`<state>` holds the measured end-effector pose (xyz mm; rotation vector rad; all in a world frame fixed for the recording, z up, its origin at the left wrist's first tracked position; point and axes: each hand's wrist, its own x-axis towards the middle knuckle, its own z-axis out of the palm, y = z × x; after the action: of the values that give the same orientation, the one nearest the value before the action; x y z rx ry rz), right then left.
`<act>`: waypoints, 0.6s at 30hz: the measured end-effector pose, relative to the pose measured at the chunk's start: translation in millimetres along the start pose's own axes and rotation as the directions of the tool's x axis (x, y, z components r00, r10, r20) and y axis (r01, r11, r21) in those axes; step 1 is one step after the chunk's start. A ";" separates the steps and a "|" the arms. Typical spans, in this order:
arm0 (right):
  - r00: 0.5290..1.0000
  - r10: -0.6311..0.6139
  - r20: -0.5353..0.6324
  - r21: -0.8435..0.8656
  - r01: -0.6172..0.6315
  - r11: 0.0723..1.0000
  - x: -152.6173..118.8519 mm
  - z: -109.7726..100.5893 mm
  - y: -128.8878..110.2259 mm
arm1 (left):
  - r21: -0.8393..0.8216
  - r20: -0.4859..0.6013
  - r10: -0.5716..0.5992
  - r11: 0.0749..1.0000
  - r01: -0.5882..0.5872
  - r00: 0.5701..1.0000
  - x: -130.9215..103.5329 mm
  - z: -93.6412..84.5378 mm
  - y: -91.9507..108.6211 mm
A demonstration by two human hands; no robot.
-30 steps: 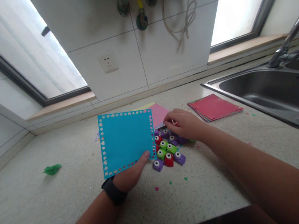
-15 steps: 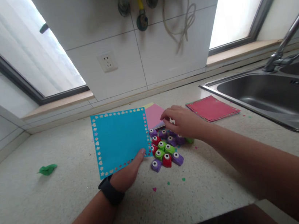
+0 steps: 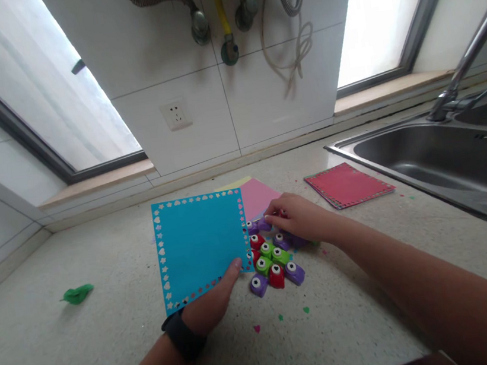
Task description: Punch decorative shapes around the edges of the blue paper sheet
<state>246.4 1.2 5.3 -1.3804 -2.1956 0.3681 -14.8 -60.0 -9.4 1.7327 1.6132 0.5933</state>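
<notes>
A square blue sheet of paper with star and heart cut-outs along its edges is pinched in my left hand, thumb on its lower right corner. Beside it, several purple, red and green craft punches stand clustered on the counter. My right hand is closed at the back of the cluster, its fingertips on a purple craft punch. The hand hides some punches behind and under it.
Pink paper lies behind the punches. A stack of red-topped sheets sits near the metal sink. A crumpled green thing is at left. Small paper cut-outs dot the speckled counter.
My right hand has come down onto a purple craft punch at the back of the cluster. My left hand still holds the blue sheet, and the whole view has shifted slightly.
</notes>
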 end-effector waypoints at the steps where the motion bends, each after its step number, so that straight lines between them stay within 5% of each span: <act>1: 0.996 0.080 -0.029 0.143 -0.075 0.987 0.2 -1.6 -0.3 | 0.018 -0.009 -0.007 1.000 0.008 1.000 -0.4 0.2 -0.1; 5: 0.946 0.325 0.007 0.735 -0.225 0.639 -0.1 -6.1 -2.7 | 0.043 -0.094 -0.015 0.999 0.019 0.995 0.2 5.4 -8.4; 9: 0.969 0.215 -0.118 0.935 0.036 0.352 -3.1 -8.4 -10.2 | 0.041 -0.129 0.028 0.999 -0.022 0.991 1.8 11.1 -22.1; 13: 0.959 0.135 -0.251 0.943 0.211 0.256 -6.6 -11.2 -14.6 | 0.024 -0.092 0.107 0.994 -0.105 0.990 1.1 12.8 -30.2; 18: 0.957 0.070 -0.281 0.931 0.254 0.262 -10.4 -11.7 -12.2 | 0.161 -0.209 0.078 0.986 -0.044 0.975 -6.0 15.2 -22.7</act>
<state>247.3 -14.0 18.0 -0.4890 -1.2552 1.1758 -19.6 -68.7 -35.6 1.8912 1.8012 0.7229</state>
